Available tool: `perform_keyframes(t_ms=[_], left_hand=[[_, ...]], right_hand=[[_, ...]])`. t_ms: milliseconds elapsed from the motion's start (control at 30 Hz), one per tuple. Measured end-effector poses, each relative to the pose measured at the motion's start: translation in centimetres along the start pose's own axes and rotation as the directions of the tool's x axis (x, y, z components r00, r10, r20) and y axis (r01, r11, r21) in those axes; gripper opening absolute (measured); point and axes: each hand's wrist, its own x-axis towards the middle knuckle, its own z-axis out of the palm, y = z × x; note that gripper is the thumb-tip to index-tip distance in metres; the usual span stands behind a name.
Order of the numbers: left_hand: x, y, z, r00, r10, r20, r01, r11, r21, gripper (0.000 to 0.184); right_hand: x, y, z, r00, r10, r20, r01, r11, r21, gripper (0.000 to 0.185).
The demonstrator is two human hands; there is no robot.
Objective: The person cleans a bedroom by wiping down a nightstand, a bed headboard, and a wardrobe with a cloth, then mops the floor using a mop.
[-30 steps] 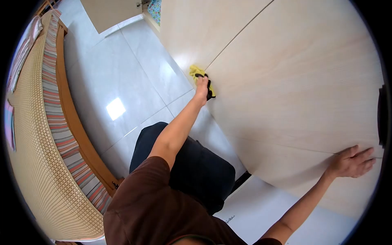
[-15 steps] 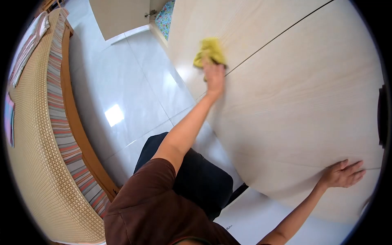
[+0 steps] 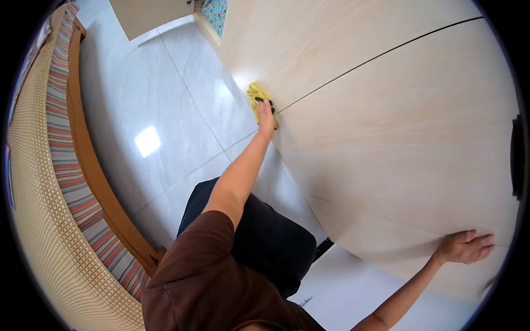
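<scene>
A yellow cloth (image 3: 255,94) with black patches is under my left hand (image 3: 265,118), at the lower edge of a pale wood-grain cabinet panel (image 3: 397,121), near the end of the dark seam. My left fingers press together on the cloth and hide part of it. Far to the right, my right hand (image 3: 468,247) rests against the same panel, fingers extended and somewhat apart, holding nothing.
Grey-white glossy tiles (image 3: 160,94) cover the floor. A bed with a woven mat (image 3: 41,220) and wooden frame (image 3: 91,165) curves along the left. An open cabinet door (image 3: 152,16) is at the top, beside patterned fabric (image 3: 215,15). A dark handle (image 3: 517,157) is at the far right.
Over the last half second my left hand has brought the cloth down and left from the panel's face to its lower edge. My right hand stays on the panel, slightly lower in view.
</scene>
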Motion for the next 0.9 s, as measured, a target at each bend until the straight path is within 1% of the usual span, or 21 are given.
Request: perform_keyframes(t_ms=[33,67,100,133,167,200,233,300,333,367,433,467,533,600,633,700,800,833,867,900], left_hand=[[-0.1,0.6,-0.3,0.997,0.076,-0.027,-0.074,0.995,0.068,0.061],[0.4,1.5,-1.3,0.998,0.036,0.042,-0.033,0.997,-0.070,0.059],[0.3,4.0,-2.6,0.993,0.006,0.116,0.018,0.979,-0.204,0.057],[1.2,4.1,-3.1,0.985,-0.093,0.147,0.127,0.962,-0.243,0.055],[2.6,3.1,-3.5,0.990,-0.096,0.105,0.115,0.976,-0.187,0.052],[3.0,2.5,-3.7,0.957,-0.241,0.164,0.280,0.913,-0.295,0.051],[2.7,3.0,-4.0,0.899,-0.368,0.237,0.435,0.813,-0.387,0.050],[2.5,-1.7,-3.6,0.878,-0.384,0.286,0.470,0.803,-0.366,0.048],[0.9,-1.9,-3.4,0.890,-0.399,0.221,0.454,0.824,-0.340,0.046],[0.9,-4.3,-3.2,0.888,-0.392,0.240,0.458,0.803,-0.381,0.044],[-0.6,-1.9,-2.6,0.900,-0.371,0.229,0.435,0.789,-0.434,0.045],[-0.5,-0.7,-2.4,0.939,-0.299,0.170,0.341,0.865,-0.367,0.045],[1.7,-0.2,-2.1,0.989,-0.133,0.069,0.145,0.967,-0.208,0.046],[3.9,0.0,-2.5,0.999,0.046,0.002,-0.046,0.999,-0.017,0.047],[4.4,0.0,-2.6,0.990,0.141,-0.016,-0.139,0.987,0.083,0.048],[5.5,0.0,-2.7,0.999,0.015,0.049,-0.012,0.999,-0.052,0.050],[5.8,-0.3,-4.4,0.972,-0.169,0.164,0.203,0.955,-0.217,0.055],[6.0,-0.3,-4.8,0.954,-0.219,0.204,0.270,0.926,-0.265,0.056],[5.4,-0.8,-4.5,0.932,-0.295,0.212,0.344,0.903,-0.258,0.056],[3.5,-0.4,-4.0,0.947,-0.270,0.173,0.308,0.916,-0.256,0.052]], right_hand=[[0.0,0.1,0.0,1.000,-0.002,0.003,0.002,1.000,0.003,0.059],[-0.1,0.0,0.0,1.000,0.000,0.003,0.000,1.000,0.004,0.059],[-0.1,0.0,0.2,1.000,0.003,0.004,-0.003,1.000,0.005,0.060],[-0.1,-0.1,0.2,1.000,0.000,-0.013,0.000,1.000,0.000,0.057],[0.0,-0.2,0.1,1.000,-0.004,-0.028,0.004,1.000,-0.004,0.054],[0.0,-0.2,0.1,0.999,-0.006,-0.034,0.006,1.000,0.000,0.054],[0.0,-0.3,0.1,0.999,-0.008,-0.040,0.008,1.000,0.003,0.054],[-0.2,-0.2,0.1,0.999,-0.010,-0.034,0.011,1.000,0.025,0.059],[-0.2,-0.3,0.2,0.999,-0.021,-0.034,0.022,0.999,0.031,0.059],[-0.1,-0.5,0.1,0.999,-0.032,-0.033,0.033,0.999,0.037,0.059],[0.1,-0.4,-0.2,0.999,-0.040,-0.029,0.041,0.998,0.037,0.059],[0.0,-0.3,-0.1,0.999,-0.032,-0.030,0.032,0.999,0.032,0.058],[0.0,-0.3,0.3,0.999,-0.030,-0.031,0.032,0.999,0.037,0.058],[0.1,-0.4,0.0,0.999,-0.045,-0.020,0.046,0.997,0.055,0.058],[0.1,-0.3,-0.1,0.999,-0.039,-0.008,0.039,0.998,0.046,0.059],[-0.2,-0.3,0.0,1.000,-0.017,0.015,0.016,1.000,0.027,0.060],[-0.2,-0.1,-0.2,0.999,-0.039,0.002,0.039,0.999,0.013,0.060],[-0.2,-0.1,-0.2,0.999,-0.042,0.006,0.042,0.999,0.019,0.060],[-0.1,-0.2,-0.2,0.999,-0.043,0.006,0.043,0.999,0.024,0.060],[0.0,-0.1,-0.2,0.999,-0.046,0.002,0.046,0.999,0.028,0.060]])
